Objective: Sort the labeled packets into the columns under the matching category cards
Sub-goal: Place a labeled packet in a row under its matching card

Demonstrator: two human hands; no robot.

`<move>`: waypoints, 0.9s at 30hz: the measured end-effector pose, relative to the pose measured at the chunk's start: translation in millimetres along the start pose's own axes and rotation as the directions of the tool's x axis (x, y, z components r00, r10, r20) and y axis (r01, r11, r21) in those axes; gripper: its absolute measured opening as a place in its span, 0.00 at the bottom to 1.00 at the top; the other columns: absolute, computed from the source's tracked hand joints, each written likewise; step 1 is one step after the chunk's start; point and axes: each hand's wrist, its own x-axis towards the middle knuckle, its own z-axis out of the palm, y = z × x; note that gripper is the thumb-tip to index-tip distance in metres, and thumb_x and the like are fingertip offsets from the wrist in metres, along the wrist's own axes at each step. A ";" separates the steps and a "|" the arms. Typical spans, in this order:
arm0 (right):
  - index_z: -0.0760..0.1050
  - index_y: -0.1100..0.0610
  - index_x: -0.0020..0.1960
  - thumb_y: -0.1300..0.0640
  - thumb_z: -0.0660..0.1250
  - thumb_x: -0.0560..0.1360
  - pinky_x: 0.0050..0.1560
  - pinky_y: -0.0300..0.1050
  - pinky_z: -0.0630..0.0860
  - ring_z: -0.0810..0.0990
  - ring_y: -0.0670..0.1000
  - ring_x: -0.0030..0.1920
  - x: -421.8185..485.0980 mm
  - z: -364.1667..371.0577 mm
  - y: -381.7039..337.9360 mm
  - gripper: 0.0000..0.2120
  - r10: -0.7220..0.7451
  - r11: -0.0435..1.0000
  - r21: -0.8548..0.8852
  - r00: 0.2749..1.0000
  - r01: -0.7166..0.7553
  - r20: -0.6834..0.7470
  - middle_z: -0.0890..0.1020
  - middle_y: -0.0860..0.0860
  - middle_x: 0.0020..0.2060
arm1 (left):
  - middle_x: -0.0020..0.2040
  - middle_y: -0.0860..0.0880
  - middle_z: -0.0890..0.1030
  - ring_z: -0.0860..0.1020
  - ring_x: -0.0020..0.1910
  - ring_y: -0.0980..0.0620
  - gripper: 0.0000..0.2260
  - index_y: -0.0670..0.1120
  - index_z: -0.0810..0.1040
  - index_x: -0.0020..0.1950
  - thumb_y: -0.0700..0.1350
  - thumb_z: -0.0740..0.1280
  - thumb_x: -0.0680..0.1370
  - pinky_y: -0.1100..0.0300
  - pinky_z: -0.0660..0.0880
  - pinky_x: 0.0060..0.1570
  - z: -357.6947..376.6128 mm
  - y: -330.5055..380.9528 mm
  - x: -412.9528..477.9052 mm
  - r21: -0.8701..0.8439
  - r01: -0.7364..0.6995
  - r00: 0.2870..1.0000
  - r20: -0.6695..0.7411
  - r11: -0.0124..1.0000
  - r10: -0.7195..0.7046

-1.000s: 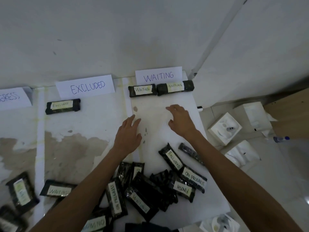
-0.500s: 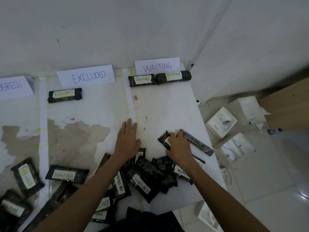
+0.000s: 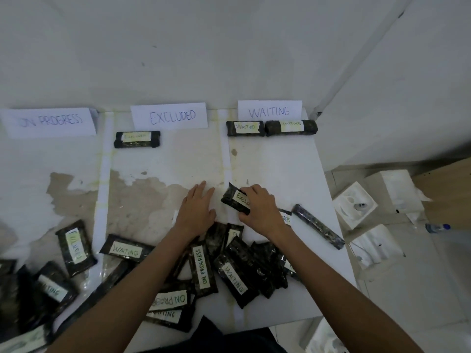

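Our table is split by pale strips into columns; across its near part sprawls the heap of unsorted packets, labels facing every way; at the far edge stand the ON PROGRESS card, the EXCLUDED card and the WAITING card, with one placed packet under the middle card and two under the WAITING card. Our left grip lies flat on the table, fingers straight, holding nothing, just beside the strip between the last two columns; our right grip has its fingers curled round the EXCLUDED packet, which sits just beyond the heap on the WAITING side of that strip. We judge the chief risk to be setting it down where it is nearest, in the wrong column; the glossy wrap might also slide from so partial a hold; and a forearm crossing the heap could nudge the long packet near the table's right edge onto the floor.
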 end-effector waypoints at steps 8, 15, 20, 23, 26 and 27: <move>0.70 0.56 0.65 0.52 0.72 0.69 0.50 0.44 0.74 0.75 0.52 0.53 42.2 9.6 -60.3 0.26 0.060 0.941 0.329 0.996 -0.079 0.066 0.74 0.54 0.55 | 0.74 0.42 0.61 0.59 0.72 0.40 0.25 0.44 0.62 0.73 0.44 0.62 0.77 0.45 0.61 0.69 -44.0 -69.5 -14.0 -0.076 0.036 0.995 -0.091 0.996 -0.043; 0.70 0.54 0.67 0.51 0.71 0.70 0.53 0.43 0.73 0.75 0.51 0.53 54.8 33.7 -91.4 0.27 0.102 0.922 0.364 0.990 -0.130 0.097 0.73 0.54 0.56 | 0.69 0.42 0.68 0.70 0.65 0.43 0.22 0.43 0.64 0.72 0.41 0.61 0.77 0.49 0.71 0.61 -60.3 -99.8 -23.4 -0.242 0.023 0.999 -0.021 0.970 -0.028; 0.72 0.58 0.66 0.56 0.72 0.69 0.56 0.49 0.76 0.77 0.53 0.53 54.3 45.5 -106.9 0.26 -0.010 0.924 0.381 0.998 -0.012 0.055 0.75 0.55 0.54 | 0.62 0.44 0.75 0.76 0.56 0.48 0.17 0.44 0.67 0.69 0.44 0.59 0.80 0.55 0.73 0.53 -63.3 -90.8 -26.5 -0.513 0.120 0.991 0.011 0.850 -0.133; 0.74 0.59 0.64 0.58 0.73 0.68 0.54 0.45 0.76 0.77 0.53 0.52 54.7 49.1 -110.9 0.25 -0.097 0.919 0.387 0.995 0.077 0.030 0.76 0.55 0.54 | 0.55 0.46 0.79 0.81 0.47 0.50 0.15 0.45 0.69 0.66 0.47 0.60 0.80 0.53 0.79 0.47 -67.2 -81.6 -24.4 -0.823 0.308 0.935 0.169 0.478 -0.311; 0.74 0.59 0.64 0.60 0.74 0.67 0.52 0.36 0.71 0.76 0.51 0.51 56.2 49.7 -111.4 0.26 -0.135 0.914 0.387 0.991 0.121 0.009 0.76 0.56 0.53 | 0.53 0.43 0.80 0.82 0.44 0.50 0.15 0.43 0.69 0.66 0.43 0.61 0.80 0.57 0.80 0.42 -66.7 -81.6 -22.8 -0.885 0.326 0.912 0.201 0.333 -0.358; 0.73 0.59 0.64 0.60 0.74 0.67 0.52 0.35 0.70 0.76 0.50 0.51 57.2 48.8 -111.4 0.27 -0.146 0.918 0.373 0.989 0.131 0.012 0.76 0.56 0.53 | 0.54 0.42 0.80 0.82 0.44 0.50 0.14 0.43 0.69 0.66 0.41 0.61 0.80 0.58 0.80 0.42 -67.0 -82.1 -22.7 -0.885 0.321 0.910 0.190 0.336 -0.368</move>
